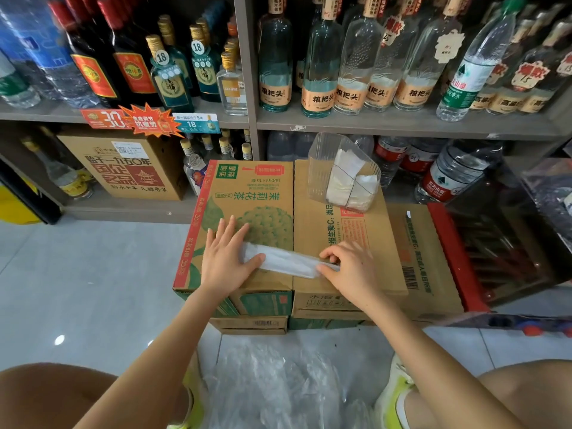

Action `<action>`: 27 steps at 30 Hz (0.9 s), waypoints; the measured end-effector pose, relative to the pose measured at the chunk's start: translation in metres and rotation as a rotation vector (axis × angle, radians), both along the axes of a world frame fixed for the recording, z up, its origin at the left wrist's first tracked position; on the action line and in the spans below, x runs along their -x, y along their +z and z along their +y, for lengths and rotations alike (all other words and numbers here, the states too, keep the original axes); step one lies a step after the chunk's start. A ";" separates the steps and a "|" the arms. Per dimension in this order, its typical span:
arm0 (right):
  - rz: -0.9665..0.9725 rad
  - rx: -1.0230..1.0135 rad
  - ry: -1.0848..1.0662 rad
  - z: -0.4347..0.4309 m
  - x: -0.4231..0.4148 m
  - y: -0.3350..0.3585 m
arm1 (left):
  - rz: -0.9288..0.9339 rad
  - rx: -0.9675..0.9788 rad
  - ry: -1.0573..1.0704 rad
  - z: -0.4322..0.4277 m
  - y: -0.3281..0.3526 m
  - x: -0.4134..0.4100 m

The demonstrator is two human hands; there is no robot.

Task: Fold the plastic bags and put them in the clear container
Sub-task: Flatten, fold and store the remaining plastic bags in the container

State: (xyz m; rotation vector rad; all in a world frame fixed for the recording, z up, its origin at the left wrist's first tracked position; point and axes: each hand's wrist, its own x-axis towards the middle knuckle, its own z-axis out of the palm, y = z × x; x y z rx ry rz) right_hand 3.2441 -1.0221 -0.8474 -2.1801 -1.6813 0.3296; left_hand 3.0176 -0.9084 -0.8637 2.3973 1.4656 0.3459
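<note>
Mid-fold: the left hand (227,261) presses flat on a plastic bag (286,261), the right hand (346,267) pinches its end — next, likely another fold, then the clear container (342,171).

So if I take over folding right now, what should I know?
Hands: the left hand lies flat, pressing the left end of the plastic bag, a long strip across two cardboard cartons. The right hand pinches its right end.
Done: the clear container, at the back of the cartons, holds folded bags.
Left: finish this fold, put it in, then fold the loose bags heaped on the floor.
</note>
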 end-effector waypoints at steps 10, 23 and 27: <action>0.132 0.094 -0.066 -0.003 0.009 0.010 | -0.319 -0.024 -0.286 -0.052 -0.003 -0.028; 1.308 0.123 -0.336 0.020 -0.006 0.068 | -0.592 0.219 0.163 -0.054 0.009 -0.048; 1.395 0.051 -0.334 0.021 -0.004 0.052 | -0.863 0.526 0.343 -0.050 0.019 -0.048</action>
